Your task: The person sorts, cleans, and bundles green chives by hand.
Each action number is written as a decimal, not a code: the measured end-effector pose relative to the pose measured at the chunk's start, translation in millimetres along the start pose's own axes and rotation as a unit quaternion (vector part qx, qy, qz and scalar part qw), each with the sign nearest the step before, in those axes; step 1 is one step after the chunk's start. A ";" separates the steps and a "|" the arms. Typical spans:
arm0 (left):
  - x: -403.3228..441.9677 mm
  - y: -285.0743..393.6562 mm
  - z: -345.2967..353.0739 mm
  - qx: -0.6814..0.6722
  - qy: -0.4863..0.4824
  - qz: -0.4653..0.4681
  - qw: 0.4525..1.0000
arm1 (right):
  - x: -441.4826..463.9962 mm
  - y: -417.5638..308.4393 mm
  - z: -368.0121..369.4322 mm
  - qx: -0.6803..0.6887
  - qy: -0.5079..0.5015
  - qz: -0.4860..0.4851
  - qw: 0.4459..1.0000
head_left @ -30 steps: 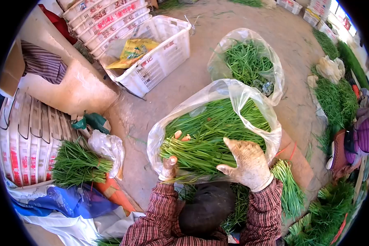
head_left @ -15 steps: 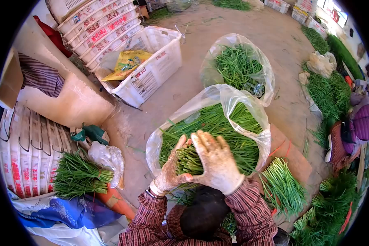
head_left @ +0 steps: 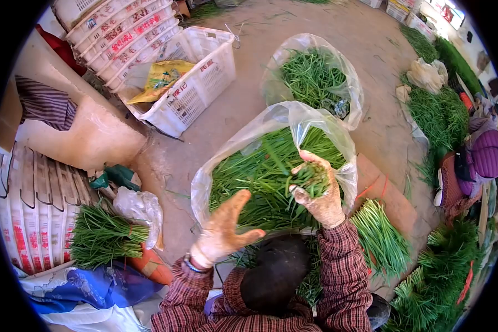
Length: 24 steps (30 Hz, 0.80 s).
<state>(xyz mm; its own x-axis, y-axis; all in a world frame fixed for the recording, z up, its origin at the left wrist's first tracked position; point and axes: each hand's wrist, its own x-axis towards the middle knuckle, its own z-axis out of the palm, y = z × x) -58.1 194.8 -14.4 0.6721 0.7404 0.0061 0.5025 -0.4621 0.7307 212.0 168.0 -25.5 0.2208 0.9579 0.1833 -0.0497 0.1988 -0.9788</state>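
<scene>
My right hand [head_left: 327,203], in a soiled pale glove, is closed around a small bunch of chives [head_left: 311,180] above the right side of a clear plastic bag [head_left: 205,176]. Long loose chives [head_left: 246,182] fill that bag. Over the bag's near left edge, my left hand [head_left: 221,228] is empty, its thumb and fingers spread apart. A dark rounded shape [head_left: 275,271] lies between my forearms. Just right of my right forearm, a tied bundle of chives [head_left: 379,235] rests on a flat brown board.
A second clear bag of greens [head_left: 315,77] stands behind. Back left are a white plastic crate [head_left: 202,91] and stacked crates [head_left: 124,36]. Another tied bundle [head_left: 108,235] lies at left. Heaps of greens [head_left: 440,119] and a seated person's purple clothing [head_left: 481,146] are at right.
My hands have parted. The left one has moved down and opened, while the right has moved right and up with the bunch of chives. The view has shifted slightly.
</scene>
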 end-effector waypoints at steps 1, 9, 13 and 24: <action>3.7 -2.8 21.9 0.051 -0.017 0.008 0.999 | -2.0 2.2 -5.0 -0.004 0.001 0.001 1.000; 47.3 -1.2 75.4 -0.005 0.039 0.029 0.999 | -17.3 -4.7 -11.6 0.004 -0.022 0.000 1.000; 74.8 30.2 93.7 -0.173 0.019 0.072 0.982 | -13.7 -9.4 -9.7 -0.128 -0.104 -0.053 0.985; 62.4 -9.2 61.5 0.047 0.029 0.054 0.997 | -44.9 -26.6 -32.9 0.071 -0.010 0.041 0.997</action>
<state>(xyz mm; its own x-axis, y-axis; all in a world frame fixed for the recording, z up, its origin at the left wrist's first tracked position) 12.7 215.1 -62.7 0.6940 0.7093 0.1235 0.4788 -0.5828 0.6566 235.4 113.0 -10.7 0.1913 0.9757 0.1072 -0.2037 0.1463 -0.9680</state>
